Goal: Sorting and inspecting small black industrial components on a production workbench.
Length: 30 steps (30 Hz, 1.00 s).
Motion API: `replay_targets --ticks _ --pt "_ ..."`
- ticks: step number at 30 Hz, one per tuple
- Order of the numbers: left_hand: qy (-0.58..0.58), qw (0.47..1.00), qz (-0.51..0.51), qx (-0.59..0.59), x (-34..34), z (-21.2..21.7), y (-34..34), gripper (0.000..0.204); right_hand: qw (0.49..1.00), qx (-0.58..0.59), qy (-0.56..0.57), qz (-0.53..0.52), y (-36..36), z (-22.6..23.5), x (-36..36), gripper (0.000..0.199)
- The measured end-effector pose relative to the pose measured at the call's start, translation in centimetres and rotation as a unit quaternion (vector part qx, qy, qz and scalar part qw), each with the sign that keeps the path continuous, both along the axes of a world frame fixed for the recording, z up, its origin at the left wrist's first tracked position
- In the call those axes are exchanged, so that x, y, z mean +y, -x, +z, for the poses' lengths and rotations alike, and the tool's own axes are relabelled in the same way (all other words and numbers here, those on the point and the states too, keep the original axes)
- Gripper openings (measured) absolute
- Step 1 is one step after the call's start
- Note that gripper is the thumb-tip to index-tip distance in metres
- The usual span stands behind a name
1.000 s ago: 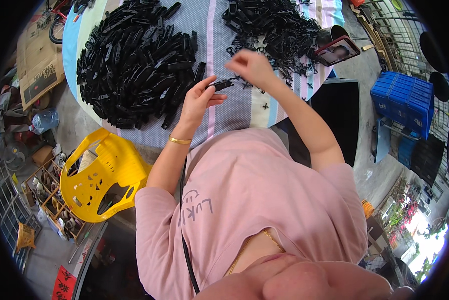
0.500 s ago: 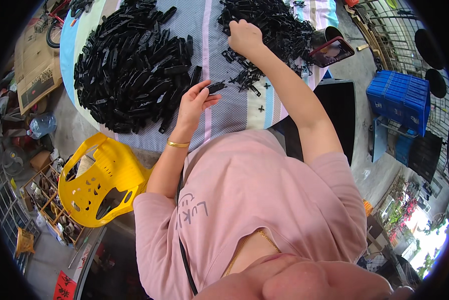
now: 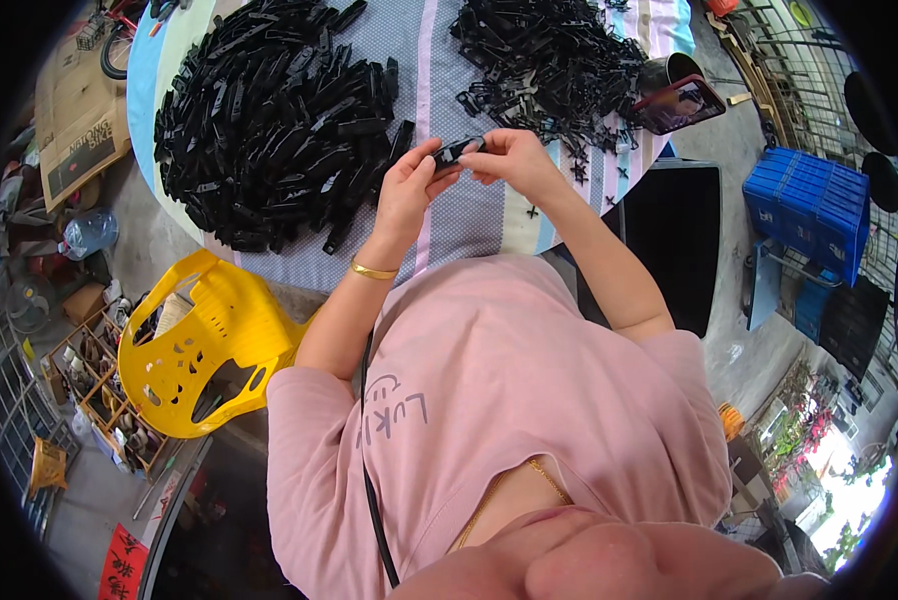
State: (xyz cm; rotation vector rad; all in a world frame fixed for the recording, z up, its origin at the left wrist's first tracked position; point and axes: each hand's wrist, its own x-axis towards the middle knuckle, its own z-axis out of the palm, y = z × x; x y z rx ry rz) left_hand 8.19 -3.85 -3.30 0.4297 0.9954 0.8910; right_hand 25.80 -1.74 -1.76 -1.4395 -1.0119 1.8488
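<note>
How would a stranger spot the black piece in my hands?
On the striped tablecloth lie a left heap and a right heap of black parts. Near the gap between them, your left hand and right hand meet at the black piece. Neighbouring parts lie heaped or loose; this one is held between both hands.

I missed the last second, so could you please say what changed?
The right hand moved back from the right pile to the black piece in the left hand; whether it picked anything up is unclear. The left hand still holds the piece.
</note>
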Motion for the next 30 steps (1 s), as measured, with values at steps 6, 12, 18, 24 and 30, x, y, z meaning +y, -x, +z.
replay_targets --ticks 6,12,18,24,30 --pt "0.0 1.0 -0.024 -0.001 -0.1 0.5 0.1 0.034 0.992 -0.033 -0.118 -0.024 0.6 -1.1 -1.7 0.017" --pt "-0.016 0.999 -0.033 0.015 -0.5 0.3 0.4 0.032 0.979 -0.129 -0.158 0.006 0.9 -0.5 -2.1 0.02" --pt "-0.014 0.999 -0.028 0.03 -0.5 0.6 0.2 0.034 0.971 -0.17 -0.167 0.011 1.3 -0.2 -2.6 0.018" --pt "-0.076 0.992 -0.002 0.104 -0.2 0.4 0.6 0.037 0.927 -0.275 -0.241 0.079 1.6 0.7 -2.9 0.027" --pt "-0.103 0.988 -0.097 0.064 0.0 1.3 1.4 0.039 0.998 0.042 -0.011 0.052 0.4 0.2 -2.2 0.034"
